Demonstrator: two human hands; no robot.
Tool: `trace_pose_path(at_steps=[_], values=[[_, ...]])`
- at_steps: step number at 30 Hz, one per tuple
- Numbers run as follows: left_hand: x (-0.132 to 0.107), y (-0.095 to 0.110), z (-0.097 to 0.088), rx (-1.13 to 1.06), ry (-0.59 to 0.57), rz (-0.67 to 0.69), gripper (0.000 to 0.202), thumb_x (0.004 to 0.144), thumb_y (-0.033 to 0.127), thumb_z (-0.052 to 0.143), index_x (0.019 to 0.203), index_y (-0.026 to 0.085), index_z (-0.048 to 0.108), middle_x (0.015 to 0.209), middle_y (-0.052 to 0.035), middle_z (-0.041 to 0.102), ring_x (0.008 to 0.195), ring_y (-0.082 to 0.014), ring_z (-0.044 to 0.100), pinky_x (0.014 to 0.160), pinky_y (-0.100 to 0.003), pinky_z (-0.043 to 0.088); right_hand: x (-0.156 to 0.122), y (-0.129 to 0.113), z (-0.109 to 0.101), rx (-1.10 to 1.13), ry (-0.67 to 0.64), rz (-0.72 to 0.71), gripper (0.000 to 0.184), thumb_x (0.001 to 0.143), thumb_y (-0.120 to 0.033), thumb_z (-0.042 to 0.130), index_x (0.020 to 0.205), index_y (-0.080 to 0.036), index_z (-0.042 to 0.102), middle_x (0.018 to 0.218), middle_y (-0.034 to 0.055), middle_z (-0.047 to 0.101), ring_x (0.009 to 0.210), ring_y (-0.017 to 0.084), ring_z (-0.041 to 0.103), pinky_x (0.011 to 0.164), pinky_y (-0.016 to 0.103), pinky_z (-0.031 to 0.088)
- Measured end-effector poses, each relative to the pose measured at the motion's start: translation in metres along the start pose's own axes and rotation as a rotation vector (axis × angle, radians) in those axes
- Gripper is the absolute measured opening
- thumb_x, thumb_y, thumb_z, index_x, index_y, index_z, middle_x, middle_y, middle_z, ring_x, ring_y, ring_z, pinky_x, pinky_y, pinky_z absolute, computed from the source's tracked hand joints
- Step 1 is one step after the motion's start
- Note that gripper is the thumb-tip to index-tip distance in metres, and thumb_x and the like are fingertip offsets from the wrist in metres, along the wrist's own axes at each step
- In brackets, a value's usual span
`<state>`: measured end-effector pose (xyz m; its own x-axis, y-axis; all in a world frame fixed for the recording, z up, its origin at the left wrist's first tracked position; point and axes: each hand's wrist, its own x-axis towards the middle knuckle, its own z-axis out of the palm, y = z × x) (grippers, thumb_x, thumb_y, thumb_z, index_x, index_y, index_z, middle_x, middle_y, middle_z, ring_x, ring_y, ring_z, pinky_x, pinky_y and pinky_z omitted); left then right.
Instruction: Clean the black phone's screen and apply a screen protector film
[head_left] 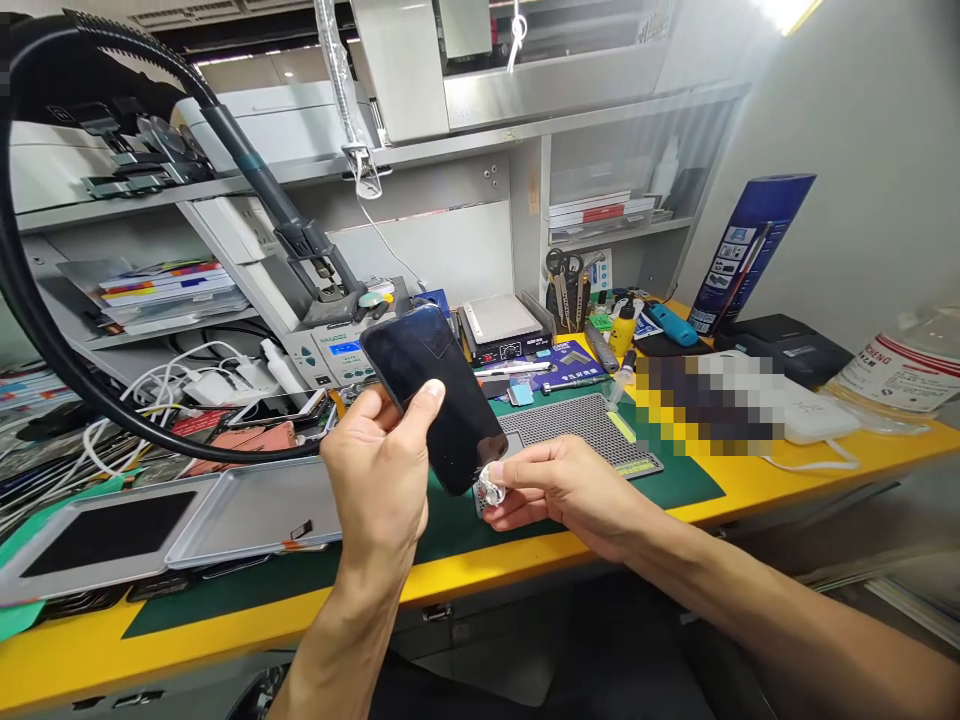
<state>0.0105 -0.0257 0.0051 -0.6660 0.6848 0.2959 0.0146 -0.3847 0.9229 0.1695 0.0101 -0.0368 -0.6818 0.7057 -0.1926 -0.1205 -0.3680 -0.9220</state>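
Observation:
My left hand grips a black smartphone from behind, thumb on its dark screen, tilting it up above the green mat. My right hand pinches a small crumpled white wad against the phone's lower corner. Both hands hover over the front middle of the yellow workbench.
Two grey metal trays lie at the left front, beside tangled white cables. Behind the phone stand a soldering station, a heating plate and a grey perforated pad. A black flexible hose arcs across the left. A blue box leans at the right.

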Motion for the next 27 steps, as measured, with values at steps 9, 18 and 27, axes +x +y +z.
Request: trace_pose_path(at_steps=[9, 18, 27], values=[[0.018, 0.002, -0.008, -0.196, 0.074, -0.227, 0.027, 0.066, 0.016, 0.086, 0.091, 0.018, 0.074, 0.093, -0.0002, 0.079, 0.08, -0.0147, 0.073, 0.084, -0.03, 0.06, -0.025, -0.005, -0.008, 0.031, -0.106, 0.018, 0.03, 0.076, -0.035, 0.085, 0.078, -0.006, 0.075, 0.078, 0.0119, 0.072, 0.076, 0.024, 0.074, 0.082, 0.036, 0.062], [0.024, 0.003, -0.017, -0.304, 0.094, -0.645, 0.011, 0.087, 0.007, 0.069, 0.097, 0.011, 0.071, 0.079, -0.0024, 0.075, 0.064, -0.0134, 0.071, 0.061, -0.026, 0.06, -0.036, -0.004, -0.02, 0.234, -0.093, -0.08, 0.022, 0.092, -0.031, 0.069, 0.084, -0.013, 0.061, 0.09, 0.0083, 0.07, 0.078, 0.018, 0.071, 0.073, 0.028, 0.061], [0.017, 0.005, -0.016, -0.38, 0.09, -0.704, 0.01, 0.091, 0.003, 0.064, 0.093, 0.01, 0.07, 0.084, -0.0005, 0.075, 0.067, -0.0102, 0.071, 0.063, -0.023, 0.06, -0.04, 0.0, 0.001, 0.052, 0.042, -0.356, 0.027, 0.098, -0.04, 0.068, 0.102, -0.018, 0.052, 0.089, 0.0047, 0.071, 0.072, 0.018, 0.074, 0.07, 0.028, 0.063]])
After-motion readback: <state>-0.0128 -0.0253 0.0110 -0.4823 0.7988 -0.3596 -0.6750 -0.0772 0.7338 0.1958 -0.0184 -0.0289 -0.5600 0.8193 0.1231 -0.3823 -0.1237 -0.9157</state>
